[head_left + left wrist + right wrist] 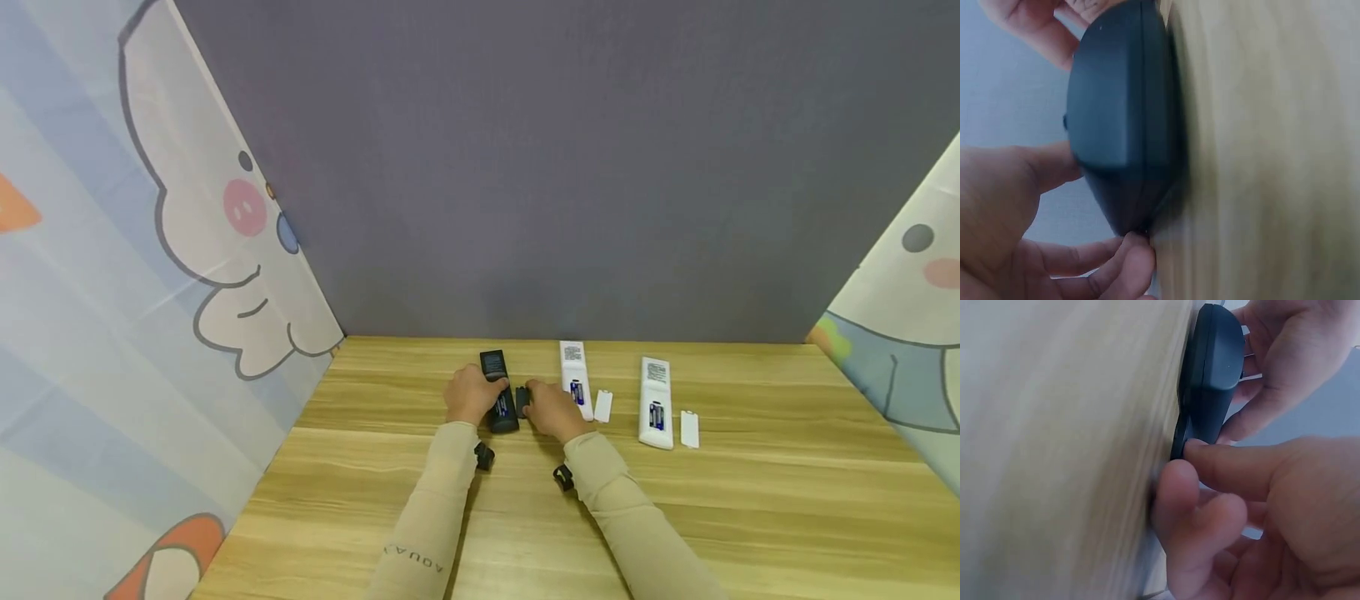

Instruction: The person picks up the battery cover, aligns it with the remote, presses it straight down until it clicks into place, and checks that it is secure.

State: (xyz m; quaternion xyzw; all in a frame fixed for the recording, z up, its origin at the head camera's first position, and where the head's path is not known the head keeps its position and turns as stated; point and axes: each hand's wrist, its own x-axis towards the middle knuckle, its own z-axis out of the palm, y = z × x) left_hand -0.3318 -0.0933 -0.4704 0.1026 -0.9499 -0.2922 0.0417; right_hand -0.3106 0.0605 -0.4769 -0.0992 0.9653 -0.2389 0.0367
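Observation:
A black remote control [504,424] lies back up on the wooden table, its battery bay showing blue batteries. My left hand [470,394] holds it from the left, thumb across the top and fingers along its side; the left wrist view shows the remote's rounded end [1107,94] close up. Just right of the remote, my right hand [553,408] pinches a small black battery cover [521,401] by its edge. In the right wrist view the cover [1179,436] stands between thumb and fingertips, low over the table and overlapping the remote [1222,350].
To the right lie two white remote controls, one nearer [572,354] and one farther [656,375], both with batteries exposed. Beside each is a white battery cover [603,406], the other cover [690,429] at far right. A grey panel [570,208] stands behind the wooden table [750,517].

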